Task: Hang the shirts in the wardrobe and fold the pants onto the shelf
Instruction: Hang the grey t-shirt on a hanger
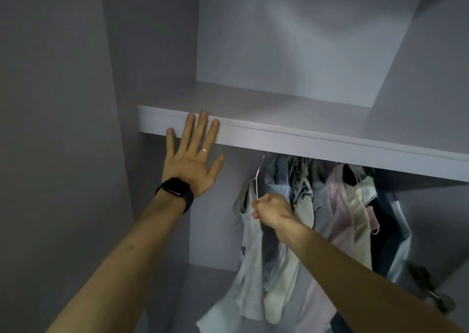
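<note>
The right hand (270, 212) is closed into a tight fist around the lower part of a thin white wire hanger (257, 178). On this hanger a soft, pale grey shirt (250, 244) with a few small dark marks hangs at the left end of a row of other thin, light clothes (342, 206) under the shelf. The left hand (193, 160), with a black watch (175, 189) on the wrist and a ring (204, 150), lies flat with straight, spread fingers against the smooth front edge of the pale, matte shelf (304, 140), holding nothing.

L hand (191, 160) on shelf (304, 140); R hand (272, 212): hanger (257, 180), prob.
</note>
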Tool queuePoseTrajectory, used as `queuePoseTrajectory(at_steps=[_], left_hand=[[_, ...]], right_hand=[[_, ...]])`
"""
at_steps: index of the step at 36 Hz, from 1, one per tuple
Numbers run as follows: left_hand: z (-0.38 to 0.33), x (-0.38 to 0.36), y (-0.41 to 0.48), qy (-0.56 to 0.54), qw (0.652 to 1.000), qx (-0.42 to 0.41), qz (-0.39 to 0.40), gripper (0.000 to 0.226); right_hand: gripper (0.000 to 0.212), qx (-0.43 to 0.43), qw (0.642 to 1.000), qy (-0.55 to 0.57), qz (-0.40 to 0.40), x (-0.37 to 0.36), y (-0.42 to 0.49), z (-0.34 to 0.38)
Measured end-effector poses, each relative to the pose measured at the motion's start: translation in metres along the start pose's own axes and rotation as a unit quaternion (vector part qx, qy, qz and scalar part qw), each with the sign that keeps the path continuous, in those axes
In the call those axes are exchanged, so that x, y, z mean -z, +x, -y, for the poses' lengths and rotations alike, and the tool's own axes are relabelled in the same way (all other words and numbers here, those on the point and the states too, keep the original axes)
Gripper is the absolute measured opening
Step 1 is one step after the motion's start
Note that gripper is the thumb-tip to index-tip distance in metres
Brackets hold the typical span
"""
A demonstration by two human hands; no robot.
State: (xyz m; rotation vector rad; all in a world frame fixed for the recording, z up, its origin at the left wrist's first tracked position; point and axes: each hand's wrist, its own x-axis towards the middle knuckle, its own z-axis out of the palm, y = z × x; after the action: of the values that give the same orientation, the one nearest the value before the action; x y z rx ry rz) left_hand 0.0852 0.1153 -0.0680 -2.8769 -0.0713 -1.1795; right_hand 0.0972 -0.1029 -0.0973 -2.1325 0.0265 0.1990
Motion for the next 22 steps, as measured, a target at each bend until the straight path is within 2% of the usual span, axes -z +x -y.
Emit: queuePoseTrajectory(at_steps=[10, 13, 17, 22], left_hand=[[-0.005, -0.036, 0.018, -0.049, 0.992, 0.000, -0.113, 0.070], [-0.001, -0.040, 0.020, -0.047, 0.989, -0.011, -0.142, 0.067], [0.001, -0.045, 0.020, -0.045, 0.986, -0.008, -0.159, 0.065], [0.003, -0.047, 0.020, -0.042, 0.985, -0.008, -0.170, 0.064]], right_hand=[[0.021, 0.040, 0.995, -0.071, -0.052, -0.038, 0.064, -0.018], [0.013, 0.054, 0.992, -0.083, -0.072, -0.054, 0.081, -0.032], [0.021, 0.081, 0.988, -0.090, -0.096, -0.073, 0.094, -0.043], [0.018, 0.126, 0.976, -0.077, -0.158, -0.082, 0.094, -0.044]])
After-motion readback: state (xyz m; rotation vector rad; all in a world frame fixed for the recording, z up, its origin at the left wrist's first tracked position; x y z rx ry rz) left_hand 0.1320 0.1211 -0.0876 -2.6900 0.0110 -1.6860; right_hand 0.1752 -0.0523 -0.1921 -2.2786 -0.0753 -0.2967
